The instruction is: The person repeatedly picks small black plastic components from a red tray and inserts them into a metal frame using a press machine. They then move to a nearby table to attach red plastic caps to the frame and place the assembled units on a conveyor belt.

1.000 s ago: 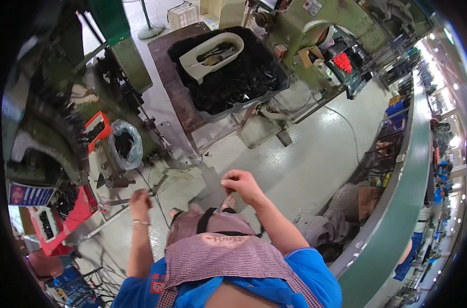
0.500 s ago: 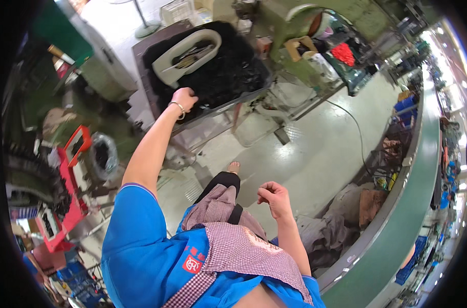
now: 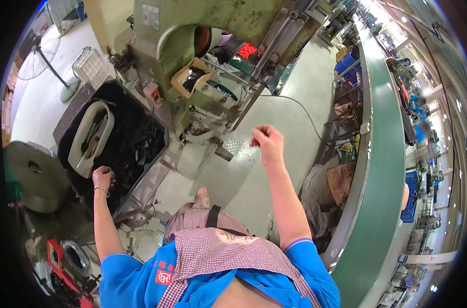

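Observation:
My left hand (image 3: 104, 177) is closed at the near edge of a black bin (image 3: 159, 156), with a small dark piece (image 3: 112, 174) showing at its fingertips. Many dark pieces (image 3: 141, 149) fill the bin. On top of them lies a cream, oval open-ended tray (image 3: 78, 149) with metal tools inside, just beyond my left hand. Over the walkway, well away from the bin, hangs my right hand (image 3: 269, 147) with its fingers curled. The inside of that hand is hidden, so whether it holds anything does not show.
Past the bin stands a green press machine (image 3: 218, 23) with a cardboard box (image 3: 190, 77) of dark parts on it. A long green conveyor belt (image 3: 379, 169) runs along the right. A cable (image 3: 310, 113) crosses the floor. A fan (image 3: 36, 46) stands far left.
The view has swung right and the press has come closer. My left hand now shows a small dark piece at its fingertips. My right hand has risen and reaches farther forward.

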Motion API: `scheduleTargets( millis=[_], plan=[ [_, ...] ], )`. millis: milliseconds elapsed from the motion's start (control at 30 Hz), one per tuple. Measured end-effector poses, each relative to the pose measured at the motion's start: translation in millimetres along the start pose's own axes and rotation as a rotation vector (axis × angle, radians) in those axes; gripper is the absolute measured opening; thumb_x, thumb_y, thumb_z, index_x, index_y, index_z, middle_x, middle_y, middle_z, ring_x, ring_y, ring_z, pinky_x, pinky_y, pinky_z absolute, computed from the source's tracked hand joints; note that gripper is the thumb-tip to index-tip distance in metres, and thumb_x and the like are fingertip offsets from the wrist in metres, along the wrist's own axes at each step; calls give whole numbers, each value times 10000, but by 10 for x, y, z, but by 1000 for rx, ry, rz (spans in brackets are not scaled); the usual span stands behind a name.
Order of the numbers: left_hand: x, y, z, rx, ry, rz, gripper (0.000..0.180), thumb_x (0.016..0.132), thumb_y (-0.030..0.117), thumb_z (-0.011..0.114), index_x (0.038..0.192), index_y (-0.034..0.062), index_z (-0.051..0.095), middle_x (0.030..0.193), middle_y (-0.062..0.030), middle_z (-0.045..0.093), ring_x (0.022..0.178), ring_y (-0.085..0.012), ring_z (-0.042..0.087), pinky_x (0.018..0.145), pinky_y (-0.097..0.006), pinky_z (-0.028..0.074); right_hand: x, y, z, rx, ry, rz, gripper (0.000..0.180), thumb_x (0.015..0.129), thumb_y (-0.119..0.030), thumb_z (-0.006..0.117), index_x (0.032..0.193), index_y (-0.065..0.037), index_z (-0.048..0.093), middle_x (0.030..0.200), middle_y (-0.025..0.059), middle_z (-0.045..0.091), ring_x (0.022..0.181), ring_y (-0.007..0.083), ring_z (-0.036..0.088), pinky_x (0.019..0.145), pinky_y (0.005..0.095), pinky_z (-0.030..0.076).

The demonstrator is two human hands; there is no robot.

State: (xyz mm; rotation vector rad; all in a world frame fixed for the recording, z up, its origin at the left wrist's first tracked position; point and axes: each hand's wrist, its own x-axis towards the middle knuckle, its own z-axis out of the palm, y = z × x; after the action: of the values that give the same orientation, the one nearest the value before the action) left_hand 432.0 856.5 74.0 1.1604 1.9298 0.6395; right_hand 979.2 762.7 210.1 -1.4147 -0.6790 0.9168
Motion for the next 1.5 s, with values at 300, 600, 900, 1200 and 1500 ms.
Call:
scheduleTargets(
  millis=[300,600,900,1200,1500],
  plan=[
    [-279,1807,893,-361,-300,349,347,894,-34,495,1226,37,569,742,-44,579,490,-112,571,392,-215,434,1170,-55,319,131,-42,-78,36,828,3,637,849,29,623,653,41,603,515,108,552,472,242,448],
    [-888,2332,2132,-209,-917,330,313,804,-98,600,1111,-40,606,768,-78,644,621,-140,633,528,-257,519,1506,-96,164,174,-203,172,125,783,-82,672,732,-40,566,582,-3,509,422,82,416,371,250,326],
    [-1489,2660,3339,96,-777,185,129,824,80,693,913,-13,698,643,-28,598,507,-94,519,458,-243,397,3091,228,-891,-905,-293,-349,183,764,-222,613,842,-61,653,863,153,657,853,317,652,736,437,520],
    [-1753,3004,3873,-149,-421,191,125,826,-37,614,949,-51,633,733,-51,603,523,-99,532,466,-235,426,4498,444,-1541,-1481,-765,-721,349,796,-157,601,1143,-174,632,1115,98,541,1137,280,482,874,390,420],
    [-2047,3261,3991,-318,-328,-8,198,835,-55,598,1032,-57,605,785,-104,657,636,-164,663,539,-274,524,4622,391,-1401,-1509,-871,-998,119,813,-182,574,845,-138,680,855,76,649,932,272,602,767,401,461]
  ],
)
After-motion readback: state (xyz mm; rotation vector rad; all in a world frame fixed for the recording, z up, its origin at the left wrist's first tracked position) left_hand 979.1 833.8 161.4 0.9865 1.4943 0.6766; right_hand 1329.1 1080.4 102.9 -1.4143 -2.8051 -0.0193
